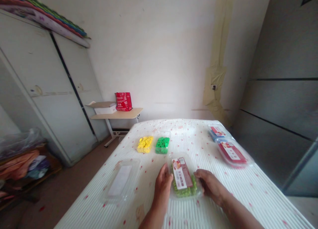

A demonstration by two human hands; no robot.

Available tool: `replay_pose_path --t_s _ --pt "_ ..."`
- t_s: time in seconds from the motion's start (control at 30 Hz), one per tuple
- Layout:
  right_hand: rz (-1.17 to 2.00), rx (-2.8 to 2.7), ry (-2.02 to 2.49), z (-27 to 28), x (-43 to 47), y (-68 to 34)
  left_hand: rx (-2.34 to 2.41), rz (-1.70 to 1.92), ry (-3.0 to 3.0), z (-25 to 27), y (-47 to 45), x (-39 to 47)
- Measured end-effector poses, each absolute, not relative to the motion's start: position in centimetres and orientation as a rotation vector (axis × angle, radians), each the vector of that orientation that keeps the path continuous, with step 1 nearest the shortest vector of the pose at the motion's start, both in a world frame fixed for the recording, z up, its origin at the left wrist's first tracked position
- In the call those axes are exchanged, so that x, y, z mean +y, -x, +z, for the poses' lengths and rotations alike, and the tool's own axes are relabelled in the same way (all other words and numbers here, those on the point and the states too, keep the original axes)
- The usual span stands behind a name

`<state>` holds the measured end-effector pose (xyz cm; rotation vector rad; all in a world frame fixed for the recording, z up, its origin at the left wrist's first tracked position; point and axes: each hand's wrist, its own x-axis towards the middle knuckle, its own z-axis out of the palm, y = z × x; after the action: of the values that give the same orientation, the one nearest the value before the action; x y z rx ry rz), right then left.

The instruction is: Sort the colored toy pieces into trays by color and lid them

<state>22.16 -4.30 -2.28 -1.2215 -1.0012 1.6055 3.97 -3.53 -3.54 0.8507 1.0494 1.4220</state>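
Note:
Between my two hands lies a clear plastic food container (185,192) with light green pieces inside and a red and white label on its lid. My left hand (163,182) grips its left side, thumb along the edge. On the opposite side, my right hand (210,184) has its fingers curled against the container's edge. Just beyond are two clear tubs, one with yellow pieces (145,144) and one with green pieces (162,145). Left of my hands is a clear lid (120,181) with the pale back of a label showing.
Two closed labelled containers, one with red contents (233,153) and one with blue contents (218,132), sit at the table's right edge. A white ribbed cloth with red spots (193,133) covers the table. Behind stands a side table (124,114) with a red bag (123,101).

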Motion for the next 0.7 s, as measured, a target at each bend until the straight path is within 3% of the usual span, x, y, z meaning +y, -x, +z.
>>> replay_pose_path --t_s 0.7 --pt "1.667 -1.06 1.151 -2.05 -4.81 -23.06 1.058 1.467 -0.832 -4.32 -3.75 -4.21"
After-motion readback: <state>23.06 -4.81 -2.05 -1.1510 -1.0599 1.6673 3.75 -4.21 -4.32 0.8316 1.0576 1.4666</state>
